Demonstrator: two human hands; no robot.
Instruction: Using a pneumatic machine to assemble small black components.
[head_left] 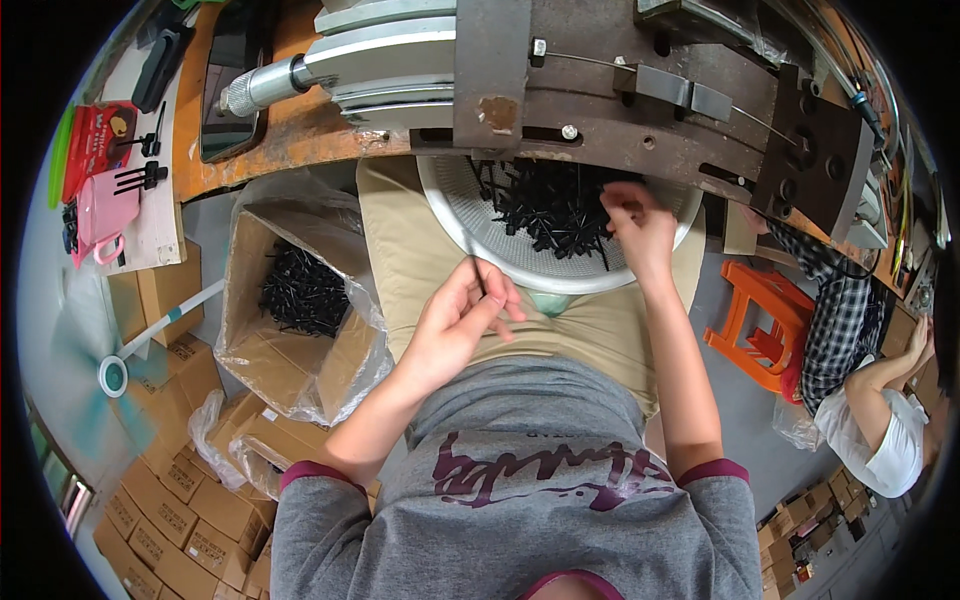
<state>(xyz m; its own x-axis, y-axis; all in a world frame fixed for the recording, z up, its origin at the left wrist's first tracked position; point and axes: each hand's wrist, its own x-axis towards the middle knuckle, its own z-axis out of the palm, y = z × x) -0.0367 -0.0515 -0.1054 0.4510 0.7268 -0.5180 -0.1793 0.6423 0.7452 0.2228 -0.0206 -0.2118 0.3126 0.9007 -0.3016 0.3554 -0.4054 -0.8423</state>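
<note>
My left hand [455, 318] is closed in a pinch, palm turned up, just outside the near left rim of a white plastic basket [462, 228]. From its fingertips a thin black pin [476, 262] sticks up, partly blurred. The basket rests on my lap and holds a heap of small black stick-like parts [545, 213]. My right hand [645, 232] reaches over the basket's right side, its thumb and fingers curled together at the edge of the heap. What these fingers hold, if anything, I cannot make out.
A metal machine [620, 100] on a wooden bench [300, 158] overhangs the basket's far side. To the left stand a plastic-lined carton [240, 310] of black parts, a fan [113, 376] and a pink cup [105, 212]. An orange stool [750, 325] and another person [885, 430] are at right.
</note>
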